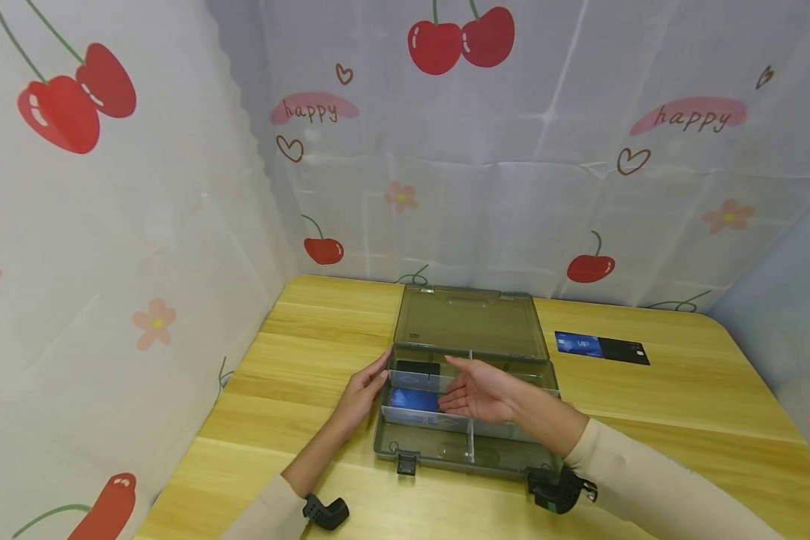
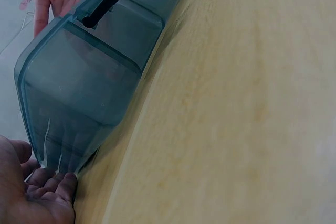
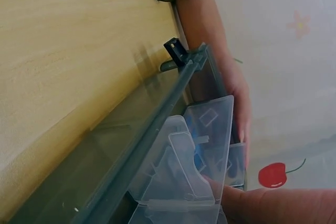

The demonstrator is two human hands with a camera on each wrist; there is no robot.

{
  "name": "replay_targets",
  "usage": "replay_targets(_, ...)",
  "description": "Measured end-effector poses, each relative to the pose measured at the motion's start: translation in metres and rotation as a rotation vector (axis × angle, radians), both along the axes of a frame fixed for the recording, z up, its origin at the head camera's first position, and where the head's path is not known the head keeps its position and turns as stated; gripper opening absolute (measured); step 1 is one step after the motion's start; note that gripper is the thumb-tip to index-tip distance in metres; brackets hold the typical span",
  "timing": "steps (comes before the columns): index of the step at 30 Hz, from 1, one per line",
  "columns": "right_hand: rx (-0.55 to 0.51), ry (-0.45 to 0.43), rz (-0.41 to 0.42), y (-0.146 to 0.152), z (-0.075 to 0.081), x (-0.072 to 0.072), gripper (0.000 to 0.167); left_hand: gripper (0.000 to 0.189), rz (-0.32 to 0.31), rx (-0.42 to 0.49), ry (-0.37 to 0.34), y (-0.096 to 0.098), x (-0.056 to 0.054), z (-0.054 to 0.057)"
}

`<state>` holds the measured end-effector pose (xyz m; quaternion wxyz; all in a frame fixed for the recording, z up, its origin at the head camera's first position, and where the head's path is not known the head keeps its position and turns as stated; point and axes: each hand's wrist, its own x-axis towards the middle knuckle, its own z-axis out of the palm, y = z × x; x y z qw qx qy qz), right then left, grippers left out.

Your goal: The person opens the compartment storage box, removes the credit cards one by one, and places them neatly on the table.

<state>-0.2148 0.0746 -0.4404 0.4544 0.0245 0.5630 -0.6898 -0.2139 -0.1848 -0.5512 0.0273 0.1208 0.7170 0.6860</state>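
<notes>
A translucent grey-green compartment box (image 1: 439, 456) lies on the table with its lid (image 1: 471, 324) folded back. My left hand (image 1: 359, 396) grips the box's left wall, thumb at the rim; in the left wrist view its fingers (image 2: 50, 187) curl against the outer side. Over the middle row, my right hand (image 1: 481, 391) has its fingers extended and palm facing left, fingertips beside a blue card (image 1: 413, 400) in the middle-left compartment. Behind that, a black card (image 1: 418, 367) sits in the back-left compartment. Clear dividers (image 3: 210, 114) partly cover the right fingers in the right wrist view.
Right of the lid, a blue card marked VIP (image 1: 578, 344) and a black card (image 1: 624, 351) lie on the wooden table (image 1: 688, 405). Two dark latches (image 1: 406, 463) hang at the box's front. A cherry-print curtain (image 1: 459, 187) stands behind and at the left.
</notes>
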Motion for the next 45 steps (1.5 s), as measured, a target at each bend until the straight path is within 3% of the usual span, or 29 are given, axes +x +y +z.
replay_targets(31,0.019,0.073,-0.030,-0.001,-0.002,0.007,0.074,0.047,-0.006,-0.010,0.020,-0.002,-0.002,-0.004)
replay_targets(45,0.017,0.165,-0.048,-0.003,-0.007,0.011,0.056,0.047,-0.019,-0.006,0.030,-0.001,0.000,-0.002)
